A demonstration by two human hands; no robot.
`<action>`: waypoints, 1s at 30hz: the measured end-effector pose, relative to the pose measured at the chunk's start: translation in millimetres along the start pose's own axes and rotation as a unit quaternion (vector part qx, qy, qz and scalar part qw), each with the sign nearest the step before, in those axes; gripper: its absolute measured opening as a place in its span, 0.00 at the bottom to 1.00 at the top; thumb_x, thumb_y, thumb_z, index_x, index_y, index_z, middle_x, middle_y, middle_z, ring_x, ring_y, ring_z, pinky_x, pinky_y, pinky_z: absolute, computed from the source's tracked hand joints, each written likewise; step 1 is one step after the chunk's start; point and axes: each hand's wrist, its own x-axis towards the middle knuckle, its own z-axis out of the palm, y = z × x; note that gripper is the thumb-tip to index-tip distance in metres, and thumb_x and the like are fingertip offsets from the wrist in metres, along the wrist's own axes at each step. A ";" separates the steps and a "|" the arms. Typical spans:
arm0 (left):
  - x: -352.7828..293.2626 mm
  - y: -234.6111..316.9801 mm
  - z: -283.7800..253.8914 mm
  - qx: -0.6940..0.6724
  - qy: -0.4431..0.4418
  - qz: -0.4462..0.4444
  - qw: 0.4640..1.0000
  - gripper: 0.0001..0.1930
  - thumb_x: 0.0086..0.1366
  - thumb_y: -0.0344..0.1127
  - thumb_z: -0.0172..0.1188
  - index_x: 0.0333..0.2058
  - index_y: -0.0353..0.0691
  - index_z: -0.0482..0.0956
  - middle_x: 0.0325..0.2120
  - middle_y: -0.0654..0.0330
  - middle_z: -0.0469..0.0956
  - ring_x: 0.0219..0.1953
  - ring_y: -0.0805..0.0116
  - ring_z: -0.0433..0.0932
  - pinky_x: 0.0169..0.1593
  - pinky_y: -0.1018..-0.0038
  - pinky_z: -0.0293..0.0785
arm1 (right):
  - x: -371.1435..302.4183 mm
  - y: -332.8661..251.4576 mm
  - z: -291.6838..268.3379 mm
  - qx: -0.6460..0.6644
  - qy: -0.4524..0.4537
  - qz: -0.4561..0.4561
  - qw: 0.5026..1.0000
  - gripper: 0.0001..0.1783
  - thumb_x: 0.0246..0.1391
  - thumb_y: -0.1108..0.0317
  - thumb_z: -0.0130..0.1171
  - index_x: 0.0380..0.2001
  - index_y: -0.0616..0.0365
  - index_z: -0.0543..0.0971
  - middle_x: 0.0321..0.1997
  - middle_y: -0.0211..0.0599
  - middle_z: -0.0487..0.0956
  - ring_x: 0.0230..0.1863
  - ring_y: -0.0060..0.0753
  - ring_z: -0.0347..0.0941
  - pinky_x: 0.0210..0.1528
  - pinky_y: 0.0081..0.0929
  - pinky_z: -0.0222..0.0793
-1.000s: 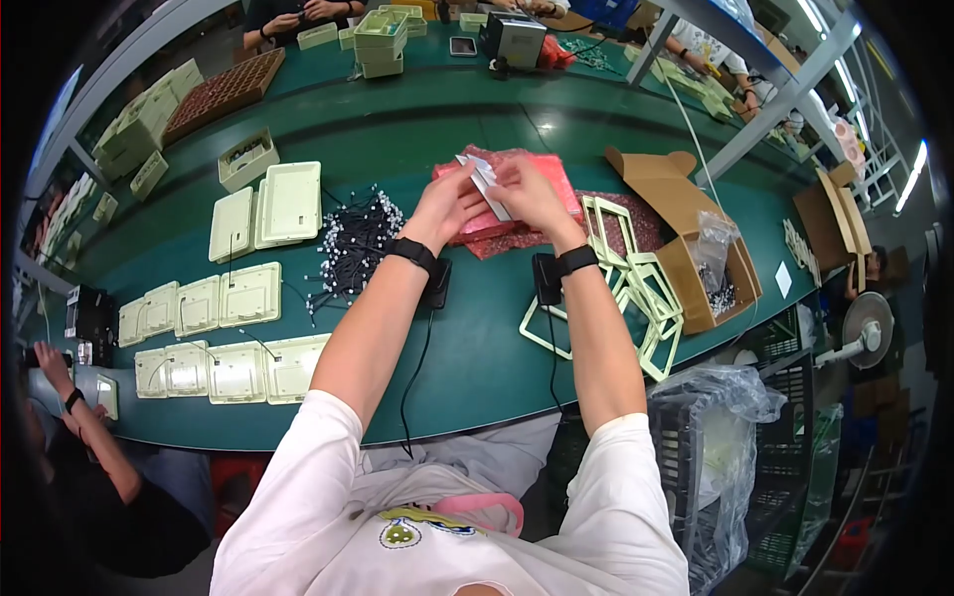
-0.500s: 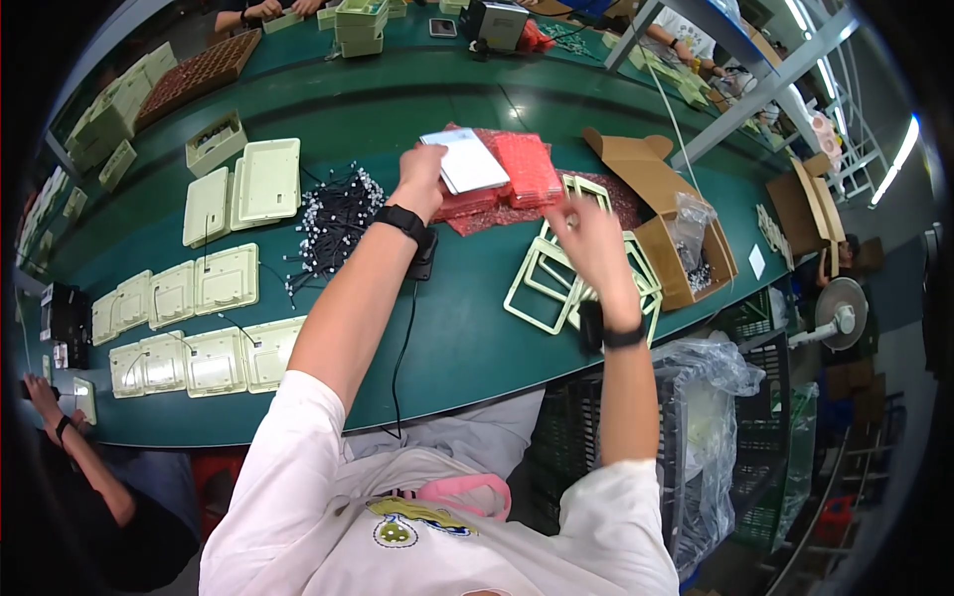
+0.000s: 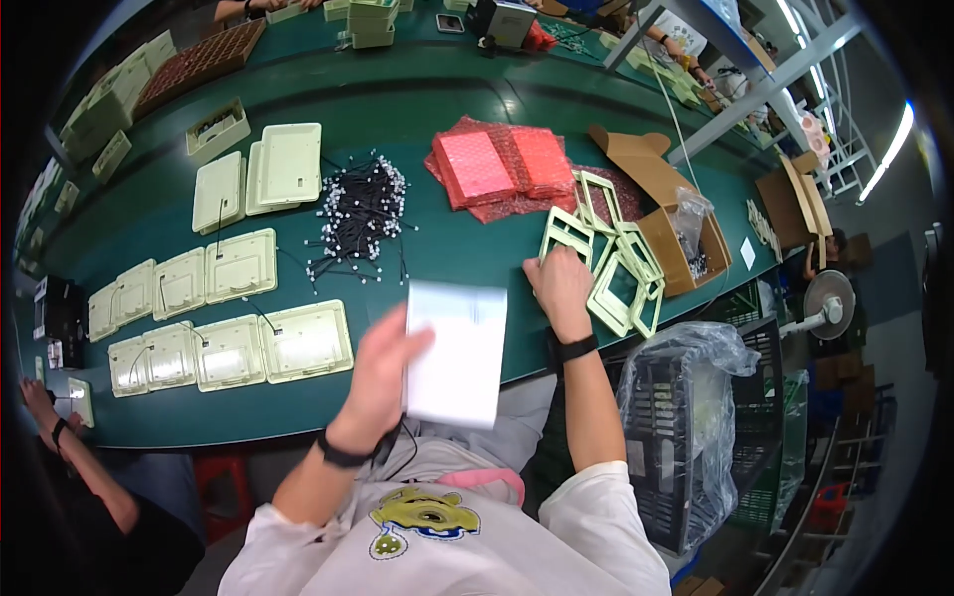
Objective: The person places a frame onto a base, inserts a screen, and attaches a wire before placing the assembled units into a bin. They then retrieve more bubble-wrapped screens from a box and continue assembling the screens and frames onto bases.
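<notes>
L hand (image 3: 376, 375): grip closed on the white panel (image 3: 455, 358) at its left edge — thumb flat on the upper face, fingers behind mostly hidden. Panel located at near edge of surface (image 3: 248, 422), approx. centre, apparently held up clear of it.

R hand (image 3: 561, 288): fingers curled down at near end of a pale frame (image 3: 571, 218), left side of the frame pile. Fingertips hidden; cannot tell whether the grip has hold of it or only touches.

Handling (est.): panel looks light, thin, fairly stiff; smooth face, prob. slippery and easily marked — hold by opp. edges. Frame looks light, rigid plastic; slim bars may flex or crack if twisted, so take by an outer bar near a corner.

Adj. items: red packs (image 3: 477, 164) far of centre, cables (image 3: 358, 219) to their left, pale housings (image 3: 308, 343) at left, box (image 3: 658, 253) at right.

Markings: no brand, label or writing legible on panel or frame. Faint bluish band at panel's far end; blurred, print or reflection n/k.
</notes>
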 end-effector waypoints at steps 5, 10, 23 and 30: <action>-70.6 -12.4 -65.6 0.032 -0.017 -0.103 0.994 0.21 0.73 0.29 0.56 0.62 0.29 0.74 0.53 0.52 0.84 0.54 0.65 0.84 0.59 0.70 0.79 | -17.4 7.1 -33.1 0.090 0.022 -0.064 0.994 0.19 0.60 0.58 0.65 0.32 0.68 0.82 0.34 0.53 0.85 0.34 0.55 0.85 0.38 0.45 0.81; -81.3 -17.5 -86.0 0.085 -0.032 -0.110 0.990 0.20 0.73 0.31 0.57 0.61 0.30 0.75 0.56 0.51 0.82 0.56 0.63 0.83 0.61 0.67 0.77 | -24.6 24.8 -92.3 0.549 -0.141 -0.001 0.824 0.15 0.71 0.61 0.58 0.45 0.66 0.80 0.28 0.31 0.79 0.24 0.20 0.70 0.28 0.22 0.67; -68.0 -22.1 -98.1 0.332 -0.113 -0.008 0.936 0.16 0.74 0.25 0.51 0.57 0.28 0.79 0.78 0.50 0.58 0.73 0.65 0.64 0.70 0.70 0.64 | -50.1 -49.7 -51.2 0.543 -0.507 0.032 0.668 0.22 0.78 0.57 0.50 0.55 0.67 0.80 0.32 0.28 0.82 0.22 0.17 0.62 0.26 0.20 0.60; -75.3 -22.9 -98.7 0.291 -0.086 -0.026 0.953 0.18 0.75 0.26 0.52 0.61 0.30 0.76 0.79 0.53 0.56 0.75 0.61 0.64 0.72 0.68 0.62 | -46.4 -34.9 -99.7 0.345 -0.316 -0.101 0.878 0.17 0.76 0.61 0.53 0.57 0.59 0.80 0.38 0.34 0.85 0.24 0.24 0.73 0.28 0.27 0.67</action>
